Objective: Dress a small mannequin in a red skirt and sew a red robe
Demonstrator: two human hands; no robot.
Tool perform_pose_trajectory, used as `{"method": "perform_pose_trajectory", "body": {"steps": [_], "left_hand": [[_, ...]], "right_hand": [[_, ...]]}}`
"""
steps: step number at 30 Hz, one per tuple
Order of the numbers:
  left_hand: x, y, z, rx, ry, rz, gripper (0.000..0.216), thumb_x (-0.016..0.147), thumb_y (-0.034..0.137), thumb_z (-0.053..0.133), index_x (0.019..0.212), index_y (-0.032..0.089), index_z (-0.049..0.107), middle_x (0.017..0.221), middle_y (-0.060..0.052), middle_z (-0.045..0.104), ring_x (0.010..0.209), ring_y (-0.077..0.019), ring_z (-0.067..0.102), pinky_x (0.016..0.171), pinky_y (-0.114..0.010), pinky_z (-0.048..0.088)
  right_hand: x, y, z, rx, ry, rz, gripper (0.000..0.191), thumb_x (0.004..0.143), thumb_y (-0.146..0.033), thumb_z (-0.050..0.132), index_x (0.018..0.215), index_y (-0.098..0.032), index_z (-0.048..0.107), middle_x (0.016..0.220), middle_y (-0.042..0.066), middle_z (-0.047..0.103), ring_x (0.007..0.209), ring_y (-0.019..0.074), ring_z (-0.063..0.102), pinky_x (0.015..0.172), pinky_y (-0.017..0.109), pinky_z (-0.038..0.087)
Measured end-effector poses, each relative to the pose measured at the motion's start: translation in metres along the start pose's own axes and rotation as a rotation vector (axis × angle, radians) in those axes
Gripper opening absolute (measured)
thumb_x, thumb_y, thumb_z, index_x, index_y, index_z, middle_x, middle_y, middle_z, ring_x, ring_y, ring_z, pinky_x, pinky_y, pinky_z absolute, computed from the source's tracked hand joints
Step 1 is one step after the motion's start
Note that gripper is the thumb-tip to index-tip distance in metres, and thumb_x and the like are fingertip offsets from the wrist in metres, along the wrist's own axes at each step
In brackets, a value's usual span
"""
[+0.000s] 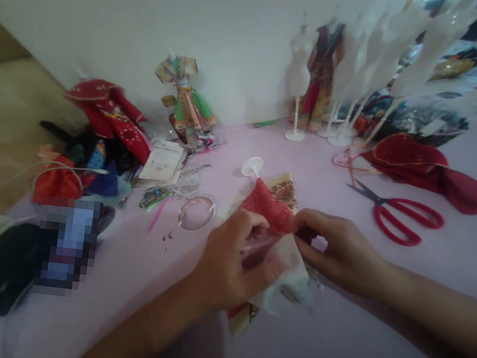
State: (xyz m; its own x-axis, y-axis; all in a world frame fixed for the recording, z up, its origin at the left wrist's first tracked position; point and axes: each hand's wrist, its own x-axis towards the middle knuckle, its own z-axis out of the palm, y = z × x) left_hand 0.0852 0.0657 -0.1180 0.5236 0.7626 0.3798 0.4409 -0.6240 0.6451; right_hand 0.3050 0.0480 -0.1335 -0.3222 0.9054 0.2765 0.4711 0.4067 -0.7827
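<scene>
Closest to the camera, the left hand [229, 258] is curled shut around a bundle. The right hand [333, 253] pinches the edge of the red cloth [269, 208] with its fingers pressed together. The red cloth is up off the pink table [376, 332], between the two hands. It is wrapped over a little white stand [252, 166] whose round foot pokes out behind. The cloth looks thin and lacy, so I think a hard pull could rip it or slide it off the stand. Something pale hangs under the hands, but it is too blurry to tell what. A bit further off lie a ring [196, 213] and red scissors [398, 214]. An elbow could bump them. At the back, the dressed dolls [321, 79] stand on thin poles and could tip over.
</scene>
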Motion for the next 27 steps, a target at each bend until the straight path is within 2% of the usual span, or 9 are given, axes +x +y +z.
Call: {"method": "perform_pose_trajectory", "body": {"steps": [2,5,11,15,17,20,22,24,27], "left_hand": [[-0.004,0.006,0.01,-0.02,0.01,-0.069,0.042,0.079,0.048,0.073,0.103,0.023,0.051,0.09,0.0,0.063,0.078,-0.0147,0.061,0.066,-0.029,0.052],[-0.006,0.009,0.022,0.06,-0.023,-0.102,0.038,0.079,0.036,0.073,0.106,0.024,0.049,0.092,0.0,0.064,0.078,-0.0148,0.062,0.064,-0.028,0.052],[0.003,-0.001,0.01,0.094,-0.184,0.103,0.034,0.088,0.01,0.049,0.118,0.024,0.054,0.098,-0.003,0.067,0.085,-0.0148,0.064,0.076,-0.03,0.053],[0.014,-0.005,0.0,0.031,-0.251,0.094,0.032,0.082,0.004,0.039,0.092,0.021,0.064,0.089,-0.003,0.064,0.082,-0.0146,0.062,0.074,-0.03,0.05],[0.019,-0.004,0.0,0.037,-0.266,0.053,0.028,0.078,0.004,0.038,0.079,0.019,0.062,0.083,-0.002,0.061,0.077,-0.0143,0.059,0.07,-0.029,0.048],[0.022,0.0,0.002,0.098,-0.267,0.002,0.019,0.083,0.011,0.041,0.076,0.019,0.056,0.08,-0.001,0.058,0.076,-0.0148,0.056,0.07,-0.03,0.046],[0.023,0.003,0.005,0.166,-0.261,-0.029,0.01,0.089,0.024,0.051,0.079,0.02,0.053,0.081,0.0,0.058,0.077,-0.0153,0.056,0.071,-0.03,0.046],[0.023,0.005,0.007,0.262,-0.245,-0.057,0.021,0.086,0.037,0.063,0.086,0.02,0.05,0.084,0.0,0.059,0.076,-0.0158,0.056,0.068,-0.03,0.045],[0.025,0.005,0.007,0.394,-0.262,-0.016,0.023,0.087,0.037,0.063,0.096,0.021,0.049,0.09,-0.001,0.06,0.078,-0.0171,0.059,0.068,-0.03,0.045]], "right_hand": [[0.001,0.0,-0.001,0.005,-0.004,-0.006,0.007,0.088,-0.014,0.056,0.084,-0.019,0.058,0.074,-0.002,0.06,0.063,0.0105,0.053,0.059,0.024,0.044],[0.002,0.001,-0.002,0.035,-0.023,-0.015,0.006,0.086,-0.013,0.057,0.085,-0.019,0.058,0.074,-0.002,0.059,0.064,0.0102,0.053,0.06,0.023,0.044],[0.005,0.007,-0.009,0.223,-0.155,0.021,0.006,0.088,-0.014,0.055,0.086,-0.019,0.058,0.078,-0.001,0.066,0.068,0.0114,0.058,0.063,0.024,0.046],[0.007,0.013,-0.012,0.267,-0.182,0.04,0.009,0.092,-0.023,0.056,0.085,-0.018,0.057,0.074,-0.001,0.061,0.066,0.0117,0.054,0.061,0.024,0.043],[0.008,0.015,-0.013,0.277,-0.189,0.03,0.011,0.092,-0.026,0.057,0.085,-0.018,0.057,0.072,-0.002,0.057,0.064,0.0109,0.051,0.059,0.023,0.04],[0.009,0.016,-0.014,0.294,-0.195,0.022,0.012,0.092,-0.025,0.057,0.083,-0.018,0.056,0.069,-0.003,0.056,0.062,0.0099,0.049,0.057,0.022,0.037],[0.01,0.017,-0.014,0.317,-0.201,0.015,0.012,0.092,-0.024,0.056,0.082,-0.017,0.055,0.069,-0.003,0.057,0.062,0.0096,0.05,0.057,0.022,0.037],[0.01,0.017,-0.014,0.321,-0.198,0.002,0.011,0.091,-0.022,0.056,0.081,-0.018,0.054,0.069,-0.003,0.059,0.062,0.0096,0.051,0.058,0.022,0.038],[0.008,0.016,-0.013,0.32,-0.192,-0.005,0.011,0.09,-0.019,0.055,0.079,-0.018,0.053,0.069,-0.003,0.059,0.062,0.0098,0.052,0.058,0.022,0.039]]}}
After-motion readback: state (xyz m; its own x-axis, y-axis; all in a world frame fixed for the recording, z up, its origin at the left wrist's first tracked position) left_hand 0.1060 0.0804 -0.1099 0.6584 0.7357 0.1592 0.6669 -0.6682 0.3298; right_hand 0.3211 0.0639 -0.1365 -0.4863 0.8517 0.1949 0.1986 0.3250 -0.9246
